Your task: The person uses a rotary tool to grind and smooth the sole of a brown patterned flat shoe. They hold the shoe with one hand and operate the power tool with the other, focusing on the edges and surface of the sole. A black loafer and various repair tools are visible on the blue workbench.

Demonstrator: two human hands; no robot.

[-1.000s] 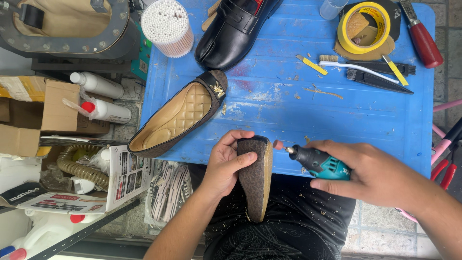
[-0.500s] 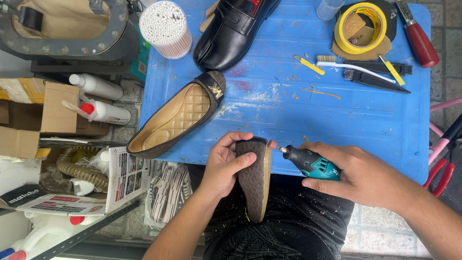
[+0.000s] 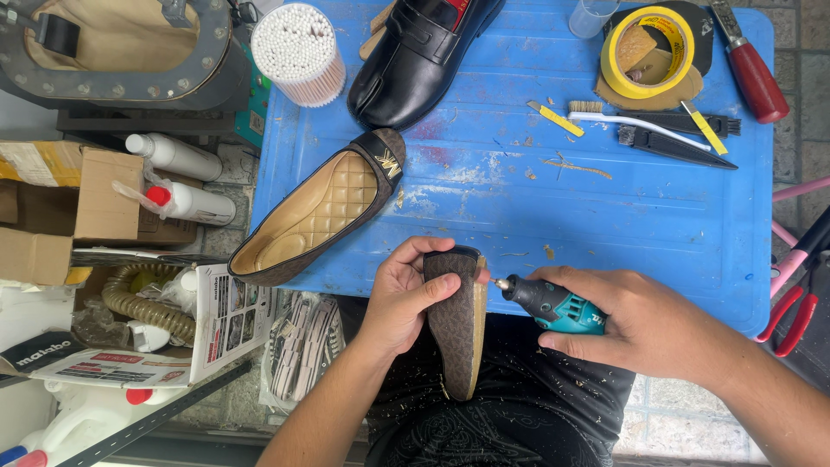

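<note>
At desk edge, over my lap: work zone, near side of the blue desk (image 3: 674, 225).
Left hand (image 3: 406, 298): closed around the toe end of a brown flat (image 3: 456, 333); I hold it on edge, sole rim facing right, heel end toward my lap.
Right hand (image 3: 644, 324): closed around a teal and black grinder (image 3: 553, 304), fingers wrapped on its body.
Grinder tip: at the sole rim of the flat near the toe; touching or just short, cannot tell.
Flat position: between my two hands, partly over the desk edge, partly over my dark trousers.
Second flat (image 3: 316, 212): lies on the desk's left edge, quilted tan insole up, toe toward the far side.
Black loafer (image 3: 415, 56): far side of the desk, just beyond the second flat.
Tape roll (image 3: 648, 39): yellow, far right, on brown scraps.
Toothbrush (image 3: 640, 121): near the tape, beside a black blade.
Swab tub (image 3: 298, 52): far left corner.
Red-handled tool (image 3: 754, 73): far right edge.
</note>
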